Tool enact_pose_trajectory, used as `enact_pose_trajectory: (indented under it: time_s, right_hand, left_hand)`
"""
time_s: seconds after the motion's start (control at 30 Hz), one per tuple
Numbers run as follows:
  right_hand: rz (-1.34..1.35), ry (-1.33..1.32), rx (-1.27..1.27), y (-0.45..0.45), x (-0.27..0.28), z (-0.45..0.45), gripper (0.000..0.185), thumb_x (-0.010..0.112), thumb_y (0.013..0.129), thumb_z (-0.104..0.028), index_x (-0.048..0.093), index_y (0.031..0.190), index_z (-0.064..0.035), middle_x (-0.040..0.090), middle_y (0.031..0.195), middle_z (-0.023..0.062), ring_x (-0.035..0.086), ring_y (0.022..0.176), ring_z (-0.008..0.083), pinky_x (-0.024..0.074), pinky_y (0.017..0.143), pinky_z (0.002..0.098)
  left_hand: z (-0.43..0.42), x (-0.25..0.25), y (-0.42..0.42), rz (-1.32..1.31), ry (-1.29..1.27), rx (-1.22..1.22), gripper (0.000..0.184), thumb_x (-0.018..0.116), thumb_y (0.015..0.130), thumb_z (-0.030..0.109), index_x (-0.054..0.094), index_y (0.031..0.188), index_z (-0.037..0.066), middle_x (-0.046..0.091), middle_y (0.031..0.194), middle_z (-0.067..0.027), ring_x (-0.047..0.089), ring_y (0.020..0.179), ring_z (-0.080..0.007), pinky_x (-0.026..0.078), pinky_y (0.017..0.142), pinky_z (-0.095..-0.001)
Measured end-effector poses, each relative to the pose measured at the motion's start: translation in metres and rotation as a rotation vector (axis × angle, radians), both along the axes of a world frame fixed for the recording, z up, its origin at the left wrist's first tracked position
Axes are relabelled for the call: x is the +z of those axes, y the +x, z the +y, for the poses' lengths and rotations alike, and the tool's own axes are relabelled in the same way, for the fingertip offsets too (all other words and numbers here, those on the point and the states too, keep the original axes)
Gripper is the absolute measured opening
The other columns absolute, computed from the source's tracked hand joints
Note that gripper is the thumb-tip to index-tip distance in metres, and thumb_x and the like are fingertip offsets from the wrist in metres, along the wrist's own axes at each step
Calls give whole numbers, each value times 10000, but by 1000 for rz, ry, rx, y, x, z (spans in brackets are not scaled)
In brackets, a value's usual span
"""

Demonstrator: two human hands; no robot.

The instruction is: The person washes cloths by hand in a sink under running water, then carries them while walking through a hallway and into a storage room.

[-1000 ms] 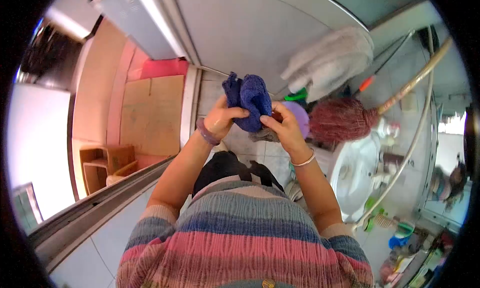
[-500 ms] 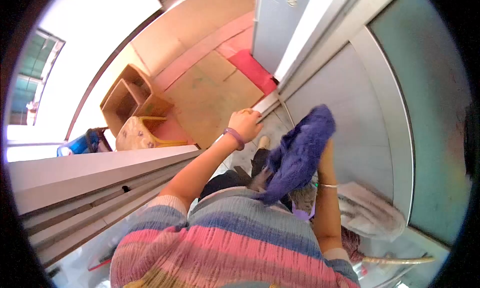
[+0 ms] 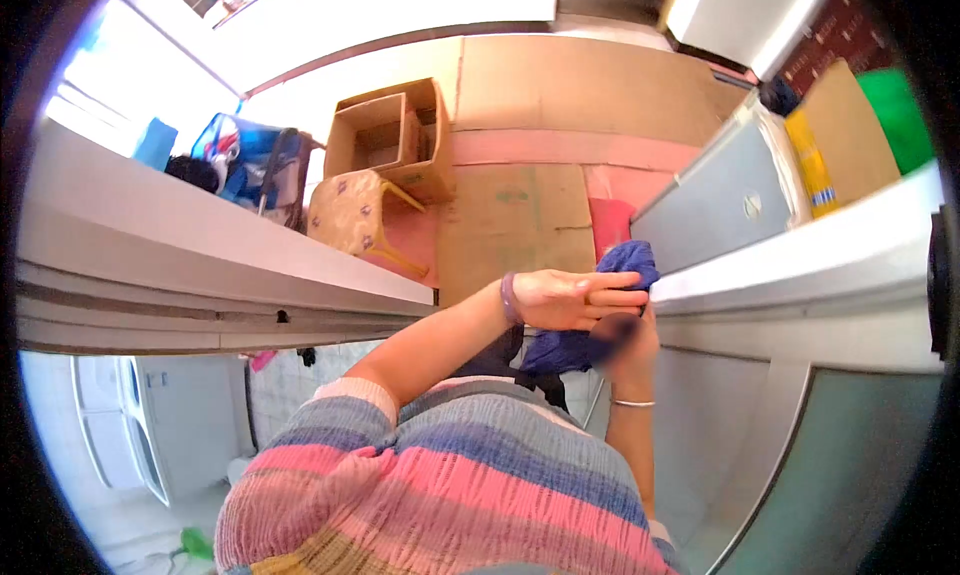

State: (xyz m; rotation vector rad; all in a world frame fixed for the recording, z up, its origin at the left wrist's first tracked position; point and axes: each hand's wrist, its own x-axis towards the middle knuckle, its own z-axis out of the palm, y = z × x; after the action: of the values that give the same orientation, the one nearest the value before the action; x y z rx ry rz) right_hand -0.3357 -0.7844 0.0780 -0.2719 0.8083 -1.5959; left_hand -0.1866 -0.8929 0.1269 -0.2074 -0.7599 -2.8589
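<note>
A dark blue-purple cloth point(image 3: 562, 351) is bunched in my right hand point(image 3: 636, 353), the wrist with a pale bangle. Part of that hand is blurred. My left hand point(image 3: 560, 297), wearing a purple bangle, reaches across to the cloth. Its fingers are stretched out and lie against the fabric and beside the right hand. A bunched end of the cloth sticks out beyond the left fingertips, and the rest hangs below the hands.
I stand at a doorway with a sliding track frame point(image 3: 230, 310) on the left and a frosted-glass door point(image 3: 850, 445) at the right. Ahead are a patterned stool point(image 3: 345, 210), a cardboard box point(image 3: 432, 140), flattened cardboard point(image 3: 515, 220) and a grey cabinet point(image 3: 725, 200).
My view has turned to the right. The left hand has left the door frame side and come to the cloth. The cloth, earlier hanging from my right hand, is now more bunched.
</note>
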Motion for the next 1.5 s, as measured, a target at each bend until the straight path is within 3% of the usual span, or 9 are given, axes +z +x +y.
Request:
enact_pose_trajectory:
  time_s: [0.13,0.27,0.53,0.8,1.0,1.13,1.27,1.3,1.5]
  right_hand:
    - [-119,-158,31,-26,50,-51,473,485,853,-335,452,1184,1,557,1095,145,538,1017,286,426,894,419]
    - [807,33,239,-26,31,-123,241,528,834,-70,542,1057,20,572,1031,60,536,927,153,404,848,280]
    - [522,175,185,36,37,-297,294,516,850,-176,535,1068,20,573,1026,102,561,924,199,455,806,320]
    - [594,368,302,90,58,-470,370,556,825,-241,517,1071,32,559,1030,120,558,922,235,457,819,342]
    - [563,244,466,114,71,-552,381,558,832,-234,508,1075,55,547,1039,145,548,934,242,458,811,344]
    - [569,168,503,102,70,-605,327,547,841,-189,520,1068,44,559,1014,121,547,907,212,453,791,330]
    - [630,96,492,93,83,-645,285,541,845,-152,533,1070,21,565,1001,96,542,905,190,442,799,318]
    - [617,61,494,86,78,-655,282,544,841,-146,535,1070,19,566,1001,90,540,902,183,440,799,314]
    - [794,-189,607,23,75,-718,248,564,815,-118,562,1022,18,582,947,46,536,825,145,434,774,283]
  left_hand:
    - [-64,-58,42,-854,-431,278,602,553,829,311,319,1333,79,331,1365,-138,351,1228,-240,303,975,-358]
    - [-133,-128,86,-1568,-1152,1103,495,602,728,193,488,1180,25,453,1196,-200,464,1066,-293,381,901,-347]
    - [-355,-145,268,-2049,-441,2110,515,571,660,102,449,1131,-66,410,1186,-230,389,1140,-344,320,980,-387]
    - [-315,-98,566,-3065,207,2110,496,596,647,121,461,1077,-88,426,1184,-247,402,1119,-363,326,970,-399]
    - [-208,-65,654,-3014,1022,2360,460,591,670,107,468,1068,-88,474,1108,-259,438,1070,-374,340,945,-403]
    - [-207,-39,645,-2913,1134,2335,359,556,699,96,507,998,-96,559,984,-276,553,914,-369,427,842,-400]
    - [-267,-75,615,-1961,650,2717,212,515,726,76,610,887,-23,618,890,-183,605,744,-304,484,725,-350]
    - [-300,-91,590,-2589,247,2376,169,523,712,62,619,828,-14,628,804,-141,601,736,-263,477,714,-356]
    - [-567,-56,226,-1224,-152,1051,448,400,899,417,596,1084,59,608,1053,-84,560,961,-196,444,838,-345]
